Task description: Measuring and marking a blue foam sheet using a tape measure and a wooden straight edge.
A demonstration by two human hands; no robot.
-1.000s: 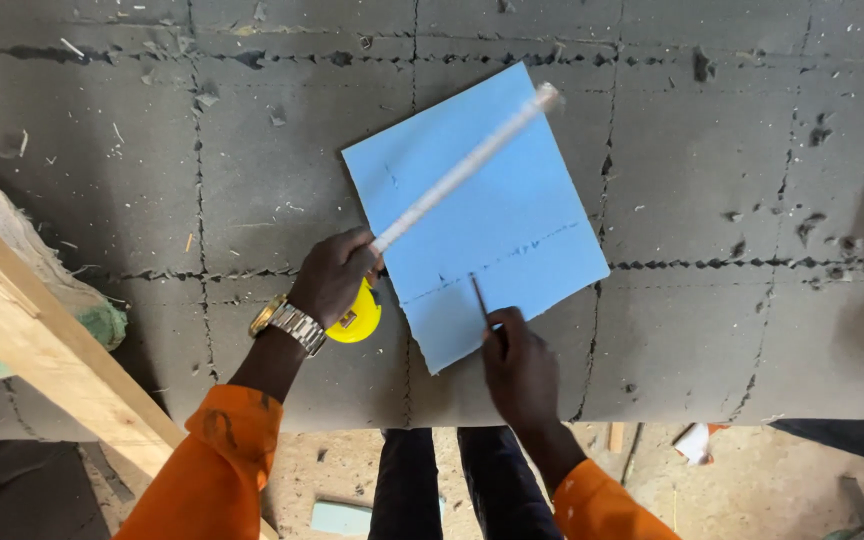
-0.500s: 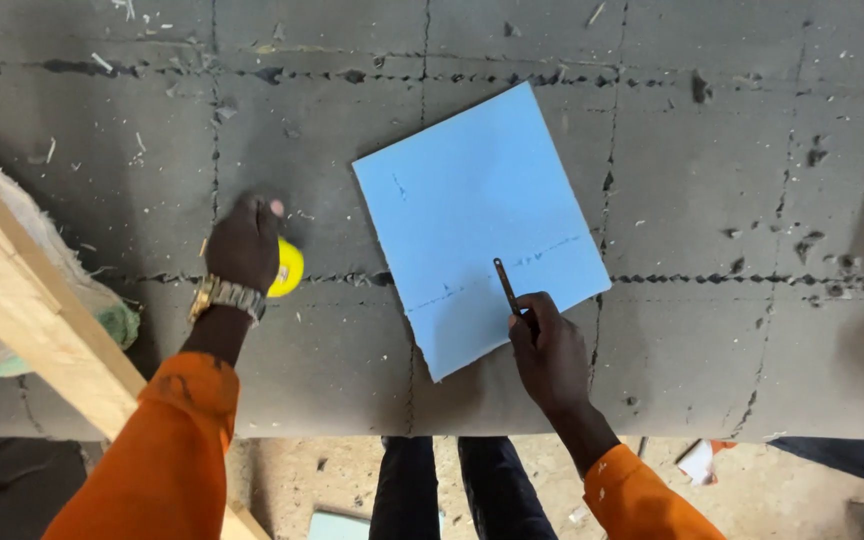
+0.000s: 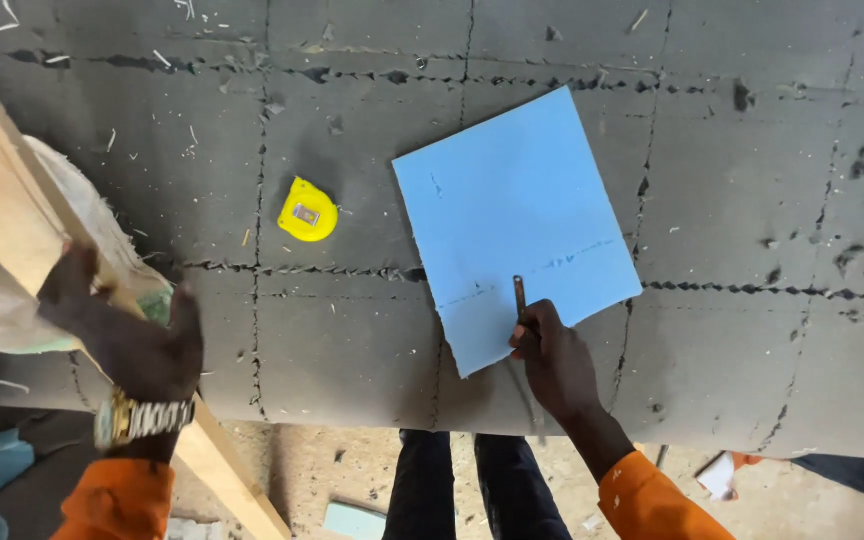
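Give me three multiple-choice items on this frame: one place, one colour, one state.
1. Where is the tape measure?
A. left of the blue sheet
B. on the sheet
C. in the right hand

2. What colour is the tape measure?
A. red
B. yellow
C. green

3. What does the right hand hold?
A. nothing
B. a pencil on the sheet
C. the plank

Key: 1 A, it lies alone on the grey mat; 2 B, its case is yellow; 3 B, fingers grip the pencil, while the left hand is at the plank.

1 head view, looking steeply down, close
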